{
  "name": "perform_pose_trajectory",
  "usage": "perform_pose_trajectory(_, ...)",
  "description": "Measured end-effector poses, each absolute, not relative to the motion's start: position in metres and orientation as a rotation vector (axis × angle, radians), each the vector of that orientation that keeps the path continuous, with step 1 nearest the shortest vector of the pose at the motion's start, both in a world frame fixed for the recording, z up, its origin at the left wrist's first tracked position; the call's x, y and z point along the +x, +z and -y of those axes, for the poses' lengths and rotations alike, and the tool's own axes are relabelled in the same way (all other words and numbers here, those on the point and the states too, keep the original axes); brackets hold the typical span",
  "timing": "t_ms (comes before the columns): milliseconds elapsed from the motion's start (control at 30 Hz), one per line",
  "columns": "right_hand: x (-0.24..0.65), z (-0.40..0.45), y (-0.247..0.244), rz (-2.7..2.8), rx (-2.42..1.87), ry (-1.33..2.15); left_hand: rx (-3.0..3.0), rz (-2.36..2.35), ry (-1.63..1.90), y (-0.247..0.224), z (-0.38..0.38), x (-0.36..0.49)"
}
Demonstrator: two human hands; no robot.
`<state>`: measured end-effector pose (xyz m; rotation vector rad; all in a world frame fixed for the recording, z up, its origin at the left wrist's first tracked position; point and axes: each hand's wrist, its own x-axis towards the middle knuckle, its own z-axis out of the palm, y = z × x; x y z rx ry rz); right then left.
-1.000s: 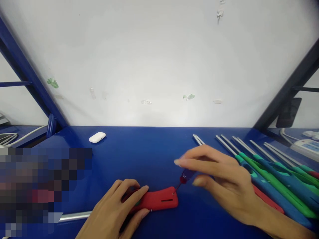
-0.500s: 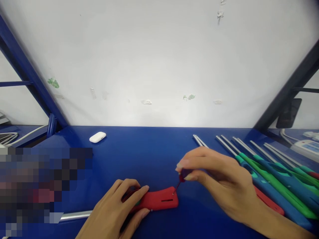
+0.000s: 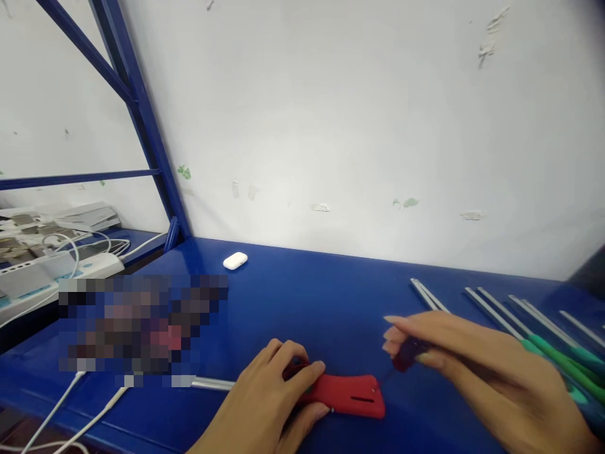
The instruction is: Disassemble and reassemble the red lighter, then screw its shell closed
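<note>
My left hand (image 3: 271, 394) is wrapped around a red plastic handle (image 3: 347, 394) lying on the blue tabletop, pressing it down with fingers and thumb. The handle has a dark slot and a small hole near its right end. A metal rod (image 3: 212, 383) extends left from under my left hand. In a pinch, my right hand (image 3: 477, 366) holds a small screwdriver (image 3: 405, 356) with a dark red grip and thin shaft. Its shaft points down-left at the handle's right end; motion blur hides whether the tip touches.
Several rods with coloured handles (image 3: 558, 353) lie at the right, partly behind my right hand. A white earbud case (image 3: 235, 260) sits toward the back. White cables (image 3: 97, 419) and a power strip (image 3: 94, 271) are at the left, beside a pixelated patch. A wall (image 3: 331, 126) rises behind the table.
The view has turned left, shifting everything rightward in the picture. My right hand has drawn rightward from the handle's end, with the screwdriver at a flatter slant. My left hand keeps its hold.
</note>
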<state>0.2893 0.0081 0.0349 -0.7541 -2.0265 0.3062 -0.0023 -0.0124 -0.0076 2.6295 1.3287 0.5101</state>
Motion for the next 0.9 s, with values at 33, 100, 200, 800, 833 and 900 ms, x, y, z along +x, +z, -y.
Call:
perform_pose_trajectory(33, 0.288, -0.008, 0.036, 2.003, -0.74, 0.327, 2.632, -1.326, 0.515, -0.009, 0.012, -0.003)
perform_pose_trajectory(100, 0.286, -0.007, 0.037, 1.973, -0.729, 0.316, 2.64, -1.32, 0.524, -0.012, 0.011, -0.005)
perform_pose_trajectory(200, 0.285, -0.007, 0.038, 2.02, -0.779, 0.3, 2.655, -1.321, 0.538, -0.016, 0.01, -0.007)
perform_pose_trajectory(800, 0.284, -0.007, 0.039, 2.038, -0.675, 0.508, 2.801, -1.27, 0.691, -0.024, 0.003, -0.012)
perform_pose_trajectory(833, 0.283, -0.007, 0.039, 2.035, -0.644, 0.551, 2.824, -1.263, 0.703, -0.023, 0.002, -0.012)
perform_pose_trajectory(900, 0.283, -0.006, 0.039, 1.979, -0.593, 0.552, 2.87, -1.246, 0.755, -0.023, 0.001, -0.013)
